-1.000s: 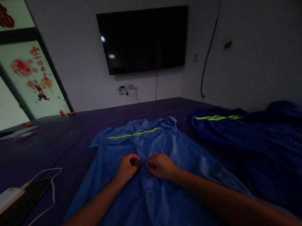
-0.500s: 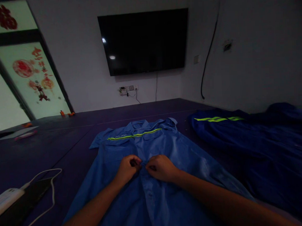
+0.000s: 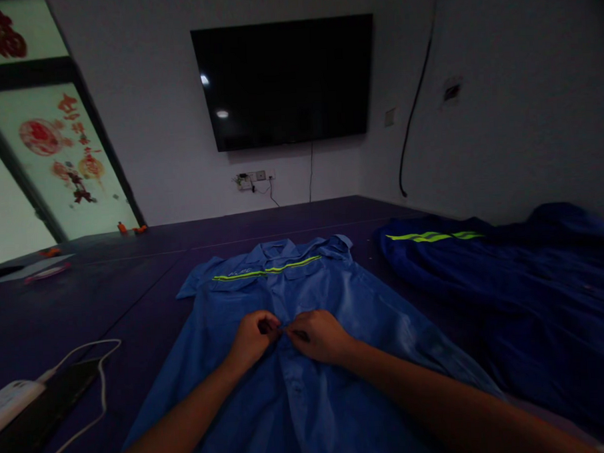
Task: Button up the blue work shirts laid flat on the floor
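Observation:
A light blue work shirt (image 3: 335, 298) with a yellow-green reflective stripe across the chest lies flat on the dark purple surface (image 3: 109, 288), collar away from me. My left hand (image 3: 251, 337) and my right hand (image 3: 321, 334) meet at the shirt's front placket, about mid-chest. Both have their fingers curled and pinch the fabric at the closure. What is between the fingertips is too small and dark to make out.
A heap of darker blue garments (image 3: 509, 277) with reflective stripes lies to the right. At the near left sit a white power bank (image 3: 12, 399), a dark phone (image 3: 54, 397) and a white cable (image 3: 94, 352). A wall-mounted TV (image 3: 285, 80) hangs ahead.
My hands have stayed at the placket and drawn slightly closer together. The view has shifted a little.

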The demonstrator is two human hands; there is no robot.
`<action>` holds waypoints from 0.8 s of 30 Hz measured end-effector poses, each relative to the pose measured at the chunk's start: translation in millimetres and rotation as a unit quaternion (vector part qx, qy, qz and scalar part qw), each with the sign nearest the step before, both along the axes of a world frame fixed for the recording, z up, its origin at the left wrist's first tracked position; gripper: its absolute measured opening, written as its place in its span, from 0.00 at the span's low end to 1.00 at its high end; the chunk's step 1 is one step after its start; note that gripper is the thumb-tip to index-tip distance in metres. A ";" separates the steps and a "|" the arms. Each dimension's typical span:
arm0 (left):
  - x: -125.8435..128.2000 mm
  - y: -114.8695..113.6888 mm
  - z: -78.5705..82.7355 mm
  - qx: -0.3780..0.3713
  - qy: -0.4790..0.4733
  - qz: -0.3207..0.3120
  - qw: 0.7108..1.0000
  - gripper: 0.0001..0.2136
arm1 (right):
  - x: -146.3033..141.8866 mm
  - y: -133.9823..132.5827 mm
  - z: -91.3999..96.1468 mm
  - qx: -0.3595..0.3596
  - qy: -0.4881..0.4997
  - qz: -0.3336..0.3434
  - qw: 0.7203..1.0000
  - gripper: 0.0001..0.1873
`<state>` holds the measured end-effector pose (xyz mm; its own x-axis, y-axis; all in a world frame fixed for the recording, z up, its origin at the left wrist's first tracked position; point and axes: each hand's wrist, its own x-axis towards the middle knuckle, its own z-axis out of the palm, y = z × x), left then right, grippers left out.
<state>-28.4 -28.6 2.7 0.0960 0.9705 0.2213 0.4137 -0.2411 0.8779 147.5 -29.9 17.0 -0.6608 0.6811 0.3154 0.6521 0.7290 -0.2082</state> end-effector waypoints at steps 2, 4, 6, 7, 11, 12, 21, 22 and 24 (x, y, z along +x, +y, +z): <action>0.1 -0.6 0.1 0.002 0.004 -0.002 1.000 0.05 | 0.0 -0.4 0.3 0.000 0.002 -0.005 1.000 0.13; 0.5 -1.1 0.0 0.007 0.007 -0.003 1.000 0.04 | -0.1 -0.2 0.2 -0.002 -0.003 -0.015 1.000 0.13; 0.8 -1.3 -0.5 0.011 0.009 -0.009 1.000 0.04 | -0.2 0.3 0.0 -0.007 -0.010 -0.023 1.000 0.13; 0.8 -1.2 -0.9 0.012 0.010 -0.013 1.000 0.04 | -0.2 0.6 -0.1 -0.011 -0.013 -0.025 1.000 0.13; -0.2 0.5 -2.9 0.014 0.016 -0.027 0.999 0.04 | -0.8 1.7 0.1 -0.027 -0.006 -0.031 0.999 0.14; -0.6 1.0 -3.4 0.016 0.018 -0.028 0.999 0.05 | -1.0 2.0 0.3 -0.032 -0.001 -0.034 0.999 0.14; 2.5 -2.9 0.6 0.022 0.053 -0.024 0.998 0.05 | -2.1 2.9 2.9 -0.090 0.016 -0.080 0.993 0.18; 3.4 -4.1 1.8 0.024 0.059 -0.021 0.998 0.05 | -2.0 2.8 2.9 -0.093 0.018 -0.081 0.992 0.17; 5.1 -6.1 3.9 0.027 0.071 -0.017 0.997 0.05 | -1.8 2.6 2.6 -0.091 0.026 -0.080 0.992 0.17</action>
<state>-23.3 -34.7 6.6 0.1629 0.9530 0.2556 0.5242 -0.3031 0.7959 145.6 -27.3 19.6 -0.5256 0.8251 0.2075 0.7418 0.5639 -0.3631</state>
